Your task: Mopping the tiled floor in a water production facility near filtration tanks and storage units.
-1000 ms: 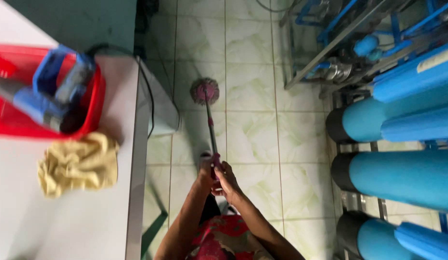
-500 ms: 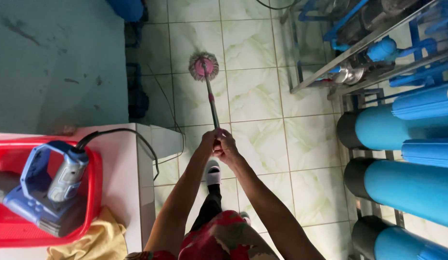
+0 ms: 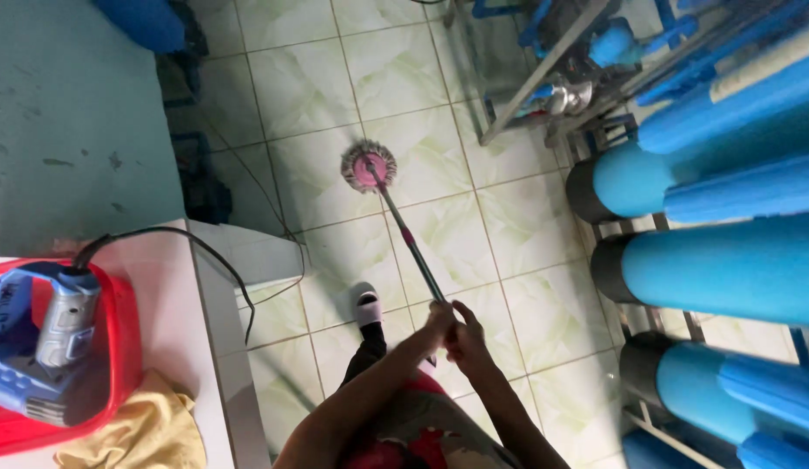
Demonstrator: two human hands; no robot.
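2 hands closed on 1 mop handle (image 3: 413, 247), low centre of view. Left hand (image 3: 437, 321) wrapped round the shaft's near end; right hand (image 3: 467, 337) just beside it, fingers curled tight on the same end, the 2 touching. Forearms run down to a red patterned garment at the bottom edge.

Handle slants up and left from the hands. 1 foot in a pale sandal (image 3: 367, 306) planted on the tiled floor (image 3: 517, 226), just left of the shaft.

Left of the person: white tabletop (image 3: 174, 321) carrying a red tub (image 3: 118, 347) with a blue-and-grey power tool (image 3: 39, 343) lying in it (black cord trails over the edge). Yellow cloth (image 3: 144, 434) bunched against the tub's near side.

Farther out: round mop head (image 3: 369, 166), pink centre, grey fringe, flat on the floor. Right side, blue cylinders (image 3: 726, 269) stacked lengthwise on a metal rack. Far left, a teal wall (image 3: 74, 113).
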